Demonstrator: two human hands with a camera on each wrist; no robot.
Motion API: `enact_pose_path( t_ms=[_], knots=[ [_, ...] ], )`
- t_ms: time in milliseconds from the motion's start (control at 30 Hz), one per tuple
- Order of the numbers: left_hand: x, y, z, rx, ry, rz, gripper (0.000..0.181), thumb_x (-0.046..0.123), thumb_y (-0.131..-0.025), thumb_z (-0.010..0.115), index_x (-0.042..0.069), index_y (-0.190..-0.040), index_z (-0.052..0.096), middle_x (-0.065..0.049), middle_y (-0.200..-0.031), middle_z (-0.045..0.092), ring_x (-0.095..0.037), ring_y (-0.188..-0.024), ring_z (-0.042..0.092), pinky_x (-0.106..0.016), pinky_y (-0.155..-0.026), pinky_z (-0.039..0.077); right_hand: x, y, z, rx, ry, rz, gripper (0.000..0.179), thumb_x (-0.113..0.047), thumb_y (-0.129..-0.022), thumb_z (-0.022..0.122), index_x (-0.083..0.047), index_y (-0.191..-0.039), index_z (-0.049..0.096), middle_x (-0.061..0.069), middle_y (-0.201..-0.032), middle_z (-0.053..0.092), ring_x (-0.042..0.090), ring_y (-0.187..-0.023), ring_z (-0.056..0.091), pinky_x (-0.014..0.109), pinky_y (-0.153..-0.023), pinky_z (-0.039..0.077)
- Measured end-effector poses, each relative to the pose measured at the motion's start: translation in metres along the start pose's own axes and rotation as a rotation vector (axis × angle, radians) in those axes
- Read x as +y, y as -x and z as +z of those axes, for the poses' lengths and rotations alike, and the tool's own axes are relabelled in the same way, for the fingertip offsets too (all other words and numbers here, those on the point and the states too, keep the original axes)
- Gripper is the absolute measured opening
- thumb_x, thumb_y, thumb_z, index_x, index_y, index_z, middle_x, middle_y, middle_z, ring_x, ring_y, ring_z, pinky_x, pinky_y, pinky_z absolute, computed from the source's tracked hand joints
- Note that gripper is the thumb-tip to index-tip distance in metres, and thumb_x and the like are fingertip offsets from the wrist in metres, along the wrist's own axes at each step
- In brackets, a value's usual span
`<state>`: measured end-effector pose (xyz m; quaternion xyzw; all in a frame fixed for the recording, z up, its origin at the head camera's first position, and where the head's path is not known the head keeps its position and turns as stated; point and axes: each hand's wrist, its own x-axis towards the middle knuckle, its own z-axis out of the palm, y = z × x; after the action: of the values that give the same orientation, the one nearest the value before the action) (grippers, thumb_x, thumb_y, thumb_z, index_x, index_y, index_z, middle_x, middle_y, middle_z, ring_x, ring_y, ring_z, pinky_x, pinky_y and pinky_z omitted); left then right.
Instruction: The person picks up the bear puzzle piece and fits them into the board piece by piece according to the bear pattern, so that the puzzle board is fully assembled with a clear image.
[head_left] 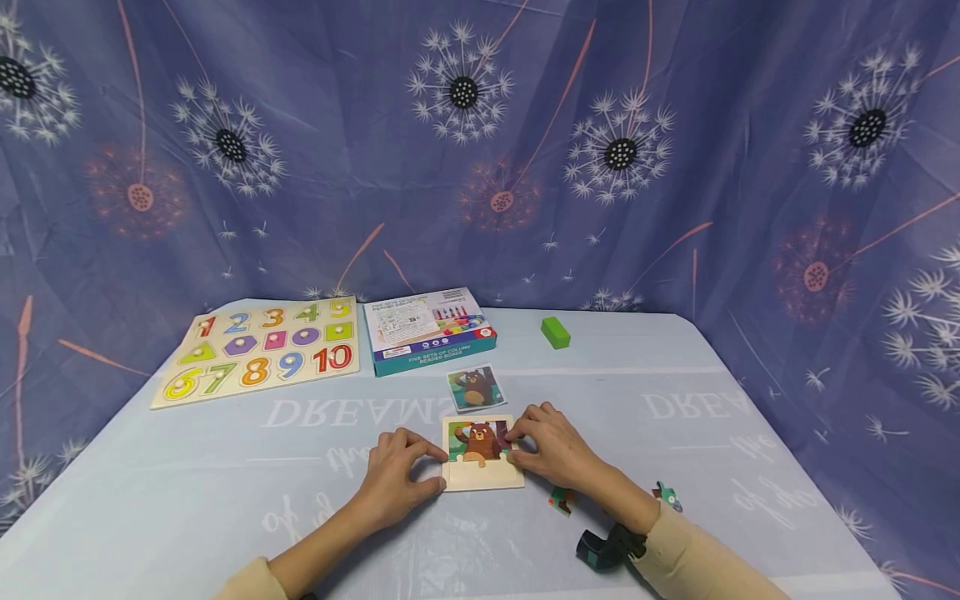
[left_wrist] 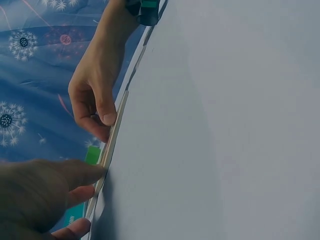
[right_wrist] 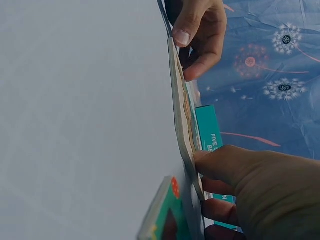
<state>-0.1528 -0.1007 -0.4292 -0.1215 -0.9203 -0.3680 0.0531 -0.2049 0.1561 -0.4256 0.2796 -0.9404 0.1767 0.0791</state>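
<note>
A square wooden jigsaw puzzle board (head_left: 483, 477) lies in front of me, its upper part filled with a brown bear picture (head_left: 481, 438) and its lower strip bare wood. My left hand (head_left: 396, 479) holds the board's left side, thumb by the lower left corner and index finger higher up the edge. Over the right edge, my right hand (head_left: 558, 450) grips with thumb and index fingertips on the picture's right part. Both wrist views show the board (left_wrist: 112, 135) edge-on between the hands. Loose puzzle pieces (head_left: 561, 500) lie below the right hand, partly hidden by the forearm.
A matching bear picture card (head_left: 477, 388) lies just behind the board. Farther back are a teal-and-white box (head_left: 431, 331), a wooden number board (head_left: 258, 350) at left and a green block (head_left: 556, 332). Another puzzle piece (head_left: 667, 497) sits beyond the right forearm. A patterned curtain (head_left: 525, 167) hangs behind the table.
</note>
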Motion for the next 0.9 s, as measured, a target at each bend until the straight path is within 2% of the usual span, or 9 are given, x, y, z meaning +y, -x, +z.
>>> enact_pose_path(
  t_ms=[300, 433, 600, 900],
  knots=[
    [0.0, 0.001, 0.001, 0.026, -0.026, 0.02, 0.023, 0.019, -0.069, 0.079, 0.026, -0.088, 0.068, 0.005, -0.096, 0.05, -0.016, -0.097, 0.038, -0.041, -0.083, 0.028, 0.002, 0.004, -0.006, -0.004, -0.018, 0.007, 0.019, -0.032, -0.08, 0.071, -0.023, -0.096, 0.071, -0.009, -0.095, 0.059, 0.007, -0.087, 0.044, 0.03, -0.078, 0.04],
    [0.0, 0.001, 0.002, 0.034, -0.025, 0.022, 0.023, 0.018, -0.068, 0.079, 0.025, -0.088, 0.068, 0.005, -0.095, 0.049, -0.017, -0.097, 0.038, -0.041, -0.083, 0.028, 0.004, 0.01, -0.015, 0.004, -0.047, 0.043, 0.02, -0.031, -0.078, 0.073, -0.023, -0.097, 0.071, -0.01, -0.096, 0.059, 0.006, -0.089, 0.044, 0.031, -0.078, 0.041],
    [-0.001, 0.002, 0.003, 0.032, -0.014, 0.003, 0.023, 0.018, -0.069, 0.079, 0.024, -0.089, 0.069, 0.005, -0.095, 0.049, -0.017, -0.098, 0.037, -0.041, -0.084, 0.027, 0.006, 0.026, -0.027, 0.001, -0.037, 0.094, 0.022, -0.033, -0.078, 0.074, -0.022, -0.097, 0.071, -0.012, -0.095, 0.059, 0.006, -0.091, 0.044, 0.031, -0.079, 0.041],
    [-0.001, 0.002, 0.003, 0.031, -0.02, 0.003, 0.022, 0.018, -0.069, 0.079, 0.023, -0.088, 0.069, 0.005, -0.095, 0.049, -0.017, -0.097, 0.037, -0.041, -0.084, 0.027, 0.01, 0.063, -0.036, 0.029, 0.031, 0.096, 0.024, -0.038, -0.075, 0.074, -0.025, -0.095, 0.069, -0.018, -0.094, 0.056, 0.002, -0.089, 0.043, 0.03, -0.08, 0.04]
  ],
)
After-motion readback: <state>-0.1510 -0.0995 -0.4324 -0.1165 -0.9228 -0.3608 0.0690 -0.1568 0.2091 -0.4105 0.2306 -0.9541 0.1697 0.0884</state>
